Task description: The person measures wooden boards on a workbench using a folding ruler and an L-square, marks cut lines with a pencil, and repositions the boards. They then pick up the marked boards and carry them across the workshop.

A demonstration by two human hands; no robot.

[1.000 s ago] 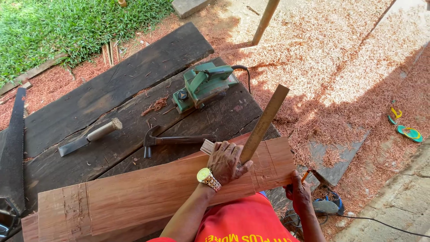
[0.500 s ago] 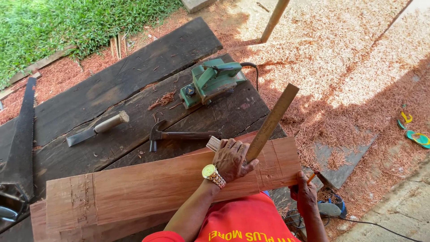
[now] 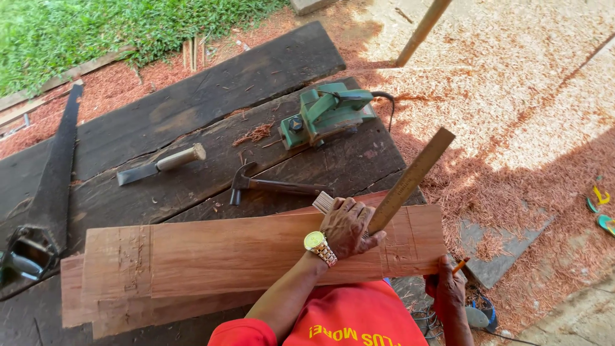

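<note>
The right hand (image 3: 448, 291) sat nearest, at the end of the reddish plank (image 3: 256, 253), its fingers curled shut around an orange pencil (image 3: 461, 264). Just beyond it, the left hand (image 3: 349, 225), with a gold wristwatch (image 3: 318, 245), rested on the plank's top face and was closed around a wooden ruler (image 3: 410, 181) that stood tilted up and away to the right. The plank lay across the dark counter (image 3: 192, 109), on top of another board. Farther back on the counter lay a claw hammer (image 3: 272, 186), a wood-handled chisel (image 3: 160, 164), a handsaw (image 3: 45, 198) at the left, and farthest, a green electric planer (image 3: 327, 114).
</note>
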